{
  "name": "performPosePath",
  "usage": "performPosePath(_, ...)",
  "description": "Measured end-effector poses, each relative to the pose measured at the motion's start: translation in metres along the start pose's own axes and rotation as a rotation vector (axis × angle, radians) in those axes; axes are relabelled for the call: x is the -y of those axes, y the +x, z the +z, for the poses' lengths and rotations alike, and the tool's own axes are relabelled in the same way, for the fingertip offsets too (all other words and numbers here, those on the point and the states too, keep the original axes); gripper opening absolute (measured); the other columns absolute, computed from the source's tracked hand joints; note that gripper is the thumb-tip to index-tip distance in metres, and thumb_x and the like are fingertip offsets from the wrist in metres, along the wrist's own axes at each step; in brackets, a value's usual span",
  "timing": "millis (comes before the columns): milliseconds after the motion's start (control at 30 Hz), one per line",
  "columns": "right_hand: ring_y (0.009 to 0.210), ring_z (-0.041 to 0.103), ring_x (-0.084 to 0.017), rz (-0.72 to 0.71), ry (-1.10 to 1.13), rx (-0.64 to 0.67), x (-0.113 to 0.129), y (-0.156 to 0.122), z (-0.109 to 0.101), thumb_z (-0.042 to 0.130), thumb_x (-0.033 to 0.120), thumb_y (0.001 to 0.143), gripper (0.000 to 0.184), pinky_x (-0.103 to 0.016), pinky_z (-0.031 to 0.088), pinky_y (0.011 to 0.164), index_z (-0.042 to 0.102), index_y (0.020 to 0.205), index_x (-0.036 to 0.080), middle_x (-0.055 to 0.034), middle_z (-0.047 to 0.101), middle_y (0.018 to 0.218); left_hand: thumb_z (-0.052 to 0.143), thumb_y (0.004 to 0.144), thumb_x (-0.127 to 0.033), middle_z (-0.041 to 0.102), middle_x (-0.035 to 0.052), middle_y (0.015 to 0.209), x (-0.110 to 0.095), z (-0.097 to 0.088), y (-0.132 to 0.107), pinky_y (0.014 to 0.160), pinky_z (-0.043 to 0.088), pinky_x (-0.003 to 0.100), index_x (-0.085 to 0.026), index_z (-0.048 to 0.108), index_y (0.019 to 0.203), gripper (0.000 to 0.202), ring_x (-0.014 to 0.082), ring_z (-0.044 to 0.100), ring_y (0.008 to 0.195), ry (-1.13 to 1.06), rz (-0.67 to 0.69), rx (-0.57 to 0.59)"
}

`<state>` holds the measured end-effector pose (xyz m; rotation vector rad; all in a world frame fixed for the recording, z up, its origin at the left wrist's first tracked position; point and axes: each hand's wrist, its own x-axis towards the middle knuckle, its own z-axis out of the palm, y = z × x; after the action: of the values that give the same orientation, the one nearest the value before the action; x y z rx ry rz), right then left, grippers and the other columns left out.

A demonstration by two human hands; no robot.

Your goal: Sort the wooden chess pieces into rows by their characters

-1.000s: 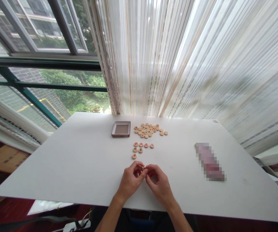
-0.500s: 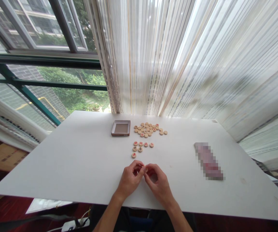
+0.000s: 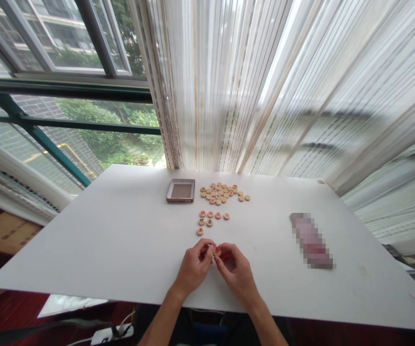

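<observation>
Between the fingertips of my left hand [image 3: 195, 262] and my right hand [image 3: 237, 270] is a round wooden Chinese chess piece [image 3: 217, 250], its red character facing up. Both hands are closed in a pinch on it, low over the near part of the table. Just beyond them lies a single red-marked piece [image 3: 200, 231]. Behind that come two dark-marked pieces, one of them at the left [image 3: 201, 221], then a row of red-marked pieces [image 3: 218, 216]. Farther back is a loose cluster of pieces [image 3: 224, 194], many showing blank faces.
An open shallow box [image 3: 168, 198] stands left of the cluster on the white table [image 3: 121, 240]. A pixelated pinkish object [image 3: 311, 240] lies at the right. Behind the table hang striped curtains [image 3: 222, 96] beside a window. A power strip [image 3: 112, 335] is below the front edge.
The held chess piece has been turned so its red character now shows; before, it was mostly hidden in my fingers. My hands stay in the same place, and the laid-out pieces have not moved.
</observation>
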<state>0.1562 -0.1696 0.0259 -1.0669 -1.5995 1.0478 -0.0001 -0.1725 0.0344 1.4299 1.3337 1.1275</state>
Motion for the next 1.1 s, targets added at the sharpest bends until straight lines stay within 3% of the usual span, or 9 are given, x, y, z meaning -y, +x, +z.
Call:
performPosePath(167,0.084,0.069,-0.019,0.007,-0.008,-0.018,-0.0015,0.0003,0.0003,0.063,0.028,0.092,0.02,-0.032,0.057,0.078,0.06,0.111,0.022,-0.0059,0.07,0.097,0.049,0.097,-0.04,0.066,0.0007,0.072,0.0017,-0.0002,-0.0005,0.061,0.049,0.022,-0.02,0.064,0.103,0.026,0.0139,0.062,0.063,0.006,-0.013,-0.008)
performPosePath(533,0.087,0.07,-0.02,0.026,0.006,-0.027,0.0017,-0.0006,-0.0031,0.06,0.03,0.094,0.022,-0.032,0.059,0.08,0.061,0.115,0.023,-0.0071,0.07,0.102,0.052,0.096,-0.038,0.072,0.0039,0.087,-0.0003,-0.0013,-0.0016,0.066,0.051,0.024,-0.02,0.061,0.11,0.025,0.0141,0.064,0.068,0.014,0.038,0.042)
performPosePath(733,0.086,0.069,-0.021,0.064,0.057,-0.065,0.0002,0.0002,-0.0033,0.061,0.034,0.094,0.018,-0.033,0.059,0.081,0.062,0.107,0.021,-0.008,0.071,0.098,0.055,0.094,-0.033,0.073,0.0045,0.093,-0.0049,-0.0012,-0.0019,0.068,0.052,0.024,-0.022,0.063,0.111,0.022,0.0158,0.068,0.076,0.095,0.093,0.048)
performPosePath(1100,0.076,0.068,-0.02,0.12,0.086,-0.093,0.0029,0.0015,-0.0039,0.065,0.039,0.091,0.019,-0.031,0.057,0.072,0.062,0.093,0.021,-0.0052,0.07,0.084,0.061,0.086,-0.026,0.073,0.0008,0.091,-0.0037,0.0011,-0.0043,0.064,0.051,0.023,-0.024,0.065,0.11,0.025,0.0124,0.065,0.068,0.192,0.151,0.059)
